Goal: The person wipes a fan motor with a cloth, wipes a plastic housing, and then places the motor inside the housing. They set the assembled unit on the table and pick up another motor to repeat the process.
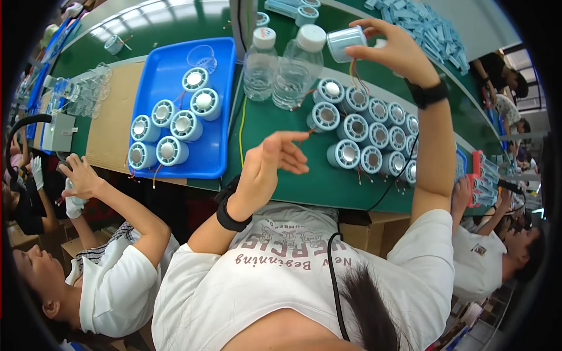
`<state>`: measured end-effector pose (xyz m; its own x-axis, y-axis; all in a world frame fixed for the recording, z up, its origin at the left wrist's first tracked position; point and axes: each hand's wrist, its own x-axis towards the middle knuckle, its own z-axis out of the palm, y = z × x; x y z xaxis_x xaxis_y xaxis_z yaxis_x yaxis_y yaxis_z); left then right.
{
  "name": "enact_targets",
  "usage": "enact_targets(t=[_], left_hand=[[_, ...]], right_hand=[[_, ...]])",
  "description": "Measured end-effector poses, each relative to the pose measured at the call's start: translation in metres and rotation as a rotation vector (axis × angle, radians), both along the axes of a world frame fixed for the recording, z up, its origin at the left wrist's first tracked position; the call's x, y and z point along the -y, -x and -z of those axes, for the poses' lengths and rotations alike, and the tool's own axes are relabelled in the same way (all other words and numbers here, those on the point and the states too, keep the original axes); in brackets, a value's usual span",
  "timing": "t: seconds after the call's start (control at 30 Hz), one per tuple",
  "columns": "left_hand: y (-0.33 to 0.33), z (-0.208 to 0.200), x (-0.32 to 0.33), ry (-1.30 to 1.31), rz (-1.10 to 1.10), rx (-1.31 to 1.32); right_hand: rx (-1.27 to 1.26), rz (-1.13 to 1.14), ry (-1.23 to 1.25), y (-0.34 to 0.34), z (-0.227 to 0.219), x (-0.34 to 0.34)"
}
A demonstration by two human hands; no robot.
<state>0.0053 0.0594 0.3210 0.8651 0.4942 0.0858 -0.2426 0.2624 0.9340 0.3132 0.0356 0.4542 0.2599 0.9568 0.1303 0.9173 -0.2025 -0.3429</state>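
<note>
My right hand (383, 50) is raised at the far side of the bench, its fingers closed round a light-blue cylinder (345, 44) lying on its side. Thin coloured wires (355, 73) hang below that cylinder. Above the near part of the green bench, my left hand (272, 159) is empty, fingers apart and pointing right. Between and right of my hands stand several similar cylinders (355, 127) in rows, with ribbed rims and silver centres. Their short wires trail onto the bench.
Two clear bottles with white caps (259, 64) stand left of my right hand. A blue tray (219, 140) holds several more cylinders and a clear cup (202, 58). Light-blue strips (421, 26) lie piled at the far right. Co-workers sit at both sides; one's hand (82, 178) is raised at left.
</note>
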Motion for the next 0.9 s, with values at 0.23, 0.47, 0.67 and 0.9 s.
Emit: enact_targets(t=[0.23,0.47,0.67,0.9], left_hand=[[-0.029,-0.020,0.021,0.310,0.134,0.108],[-0.006,-0.023,0.023,0.352,0.238,0.240],[0.000,-0.026,0.028,0.118,0.002,0.114],[0.008,-0.014,0.021,0.247,0.140,0.294]], right_hand=[[-0.440,-0.276,0.027,0.080,-0.016,0.089],[-0.516,-0.480,-0.083,0.109,0.015,0.100],[-0.565,-0.285,0.023,0.107,0.006,0.119],[-0.659,-0.176,0.033,0.129,0.008,0.120]])
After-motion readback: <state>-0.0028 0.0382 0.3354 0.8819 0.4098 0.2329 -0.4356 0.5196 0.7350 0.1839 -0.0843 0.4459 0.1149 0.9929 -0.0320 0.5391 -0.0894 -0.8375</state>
